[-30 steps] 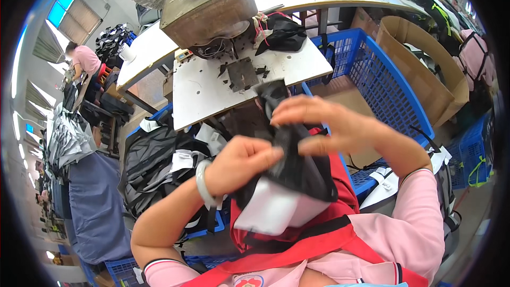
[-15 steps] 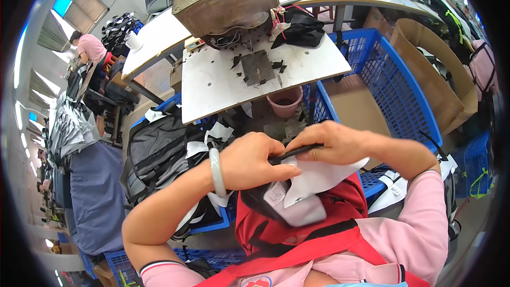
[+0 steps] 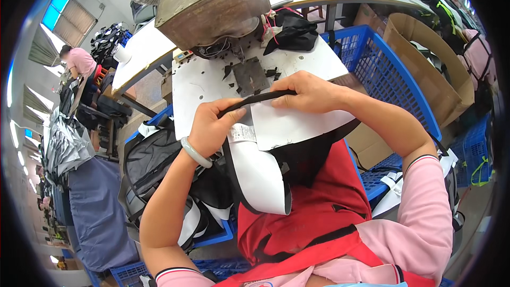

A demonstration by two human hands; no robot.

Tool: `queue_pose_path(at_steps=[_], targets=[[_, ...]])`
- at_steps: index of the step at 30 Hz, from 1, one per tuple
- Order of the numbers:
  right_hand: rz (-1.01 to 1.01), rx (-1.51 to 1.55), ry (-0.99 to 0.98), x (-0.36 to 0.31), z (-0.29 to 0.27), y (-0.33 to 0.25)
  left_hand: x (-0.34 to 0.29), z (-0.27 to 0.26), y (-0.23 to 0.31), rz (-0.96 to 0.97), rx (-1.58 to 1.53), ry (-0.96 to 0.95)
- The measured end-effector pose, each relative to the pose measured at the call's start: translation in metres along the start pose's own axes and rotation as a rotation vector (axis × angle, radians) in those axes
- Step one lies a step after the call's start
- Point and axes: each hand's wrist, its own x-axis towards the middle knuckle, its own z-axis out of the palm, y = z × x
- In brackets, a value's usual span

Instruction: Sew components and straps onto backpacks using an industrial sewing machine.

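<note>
Both hands grip a floppy fabric piece (image 3: 303, 127) with white faces, black underparts and a black bound edge. My left hand (image 3: 208, 130) pinches one end of the black edge (image 3: 257, 98), thumb against fingers. At the other end, my right hand (image 3: 311, 93) pinches the same edge, so the strip between them arches slightly. A small white printed label (image 3: 243, 133) hangs beside my left hand. Lower down, a long white flap (image 3: 260, 175) droops over my red apron (image 3: 319, 202). The raised piece overlaps the front of the white machine table (image 3: 202, 82).
A brown metal machine (image 3: 212, 5) stands on the table above a small dark metal plate (image 3: 251, 76) with black scraps around it. Blue plastic crates (image 3: 398, 82) stand to the right; black-grey bags (image 3: 154, 154) fill another at left. A person (image 3: 81, 62) sits at far left.
Both hands have moved up and forward toward the table. The fabric piece, earlier bunched near my lap, now hangs spread out, with its black edge stretched between my hands.
</note>
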Motion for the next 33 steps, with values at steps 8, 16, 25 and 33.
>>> queue_pose_path(at_steps=[8, 16, 25, 33], targets=[[0.078, -0.011, 0.053, 0.035, -0.013, 0.035, 0.05, -0.011, -0.033, -0.078, -0.124, 0.021], [0.13, 0.032, 0.021, 0.067, -0.019, 0.06, 0.089, -0.018, -0.061, -0.179, -0.046, 0.079], [0.153, 0.096, 0.023, 0.088, -0.022, 0.092, 0.114, -0.019, -0.076, -0.17, -0.03, 0.122], [0.139, 0.09, 0.079, 0.1, -0.03, 0.104, 0.132, -0.032, -0.082, -0.136, -0.038, 0.104]])
